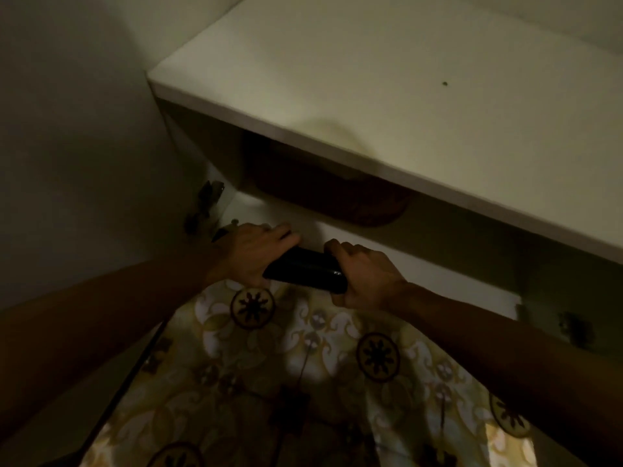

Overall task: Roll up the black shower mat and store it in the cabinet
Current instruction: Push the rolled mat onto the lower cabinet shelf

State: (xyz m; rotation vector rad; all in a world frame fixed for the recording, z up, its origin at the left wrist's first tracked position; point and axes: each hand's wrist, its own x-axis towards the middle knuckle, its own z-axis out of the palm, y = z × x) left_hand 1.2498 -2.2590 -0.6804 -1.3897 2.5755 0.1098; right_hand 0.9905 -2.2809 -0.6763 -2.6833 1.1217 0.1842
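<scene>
The black shower mat [305,268] is rolled into a tight, glossy tube and lies level at the front edge of the open cabinet's white bottom shelf [421,267]. My left hand [251,252] grips the roll's left end, fingers laid over its top. Around the right end my right hand [362,276] is closed, knuckles up. Both ends of the roll are hidden under my hands. The cabinet sits beneath a white countertop [371,96], and its inside is dark.
A brown rounded object [367,205] sits deep in the cabinet, above and behind the roll. The cabinet door [67,163] stands open on the left, with a hinge [205,203]. Another hinge [573,328] shows at the right. Patterned floor tiles [303,382] lie below.
</scene>
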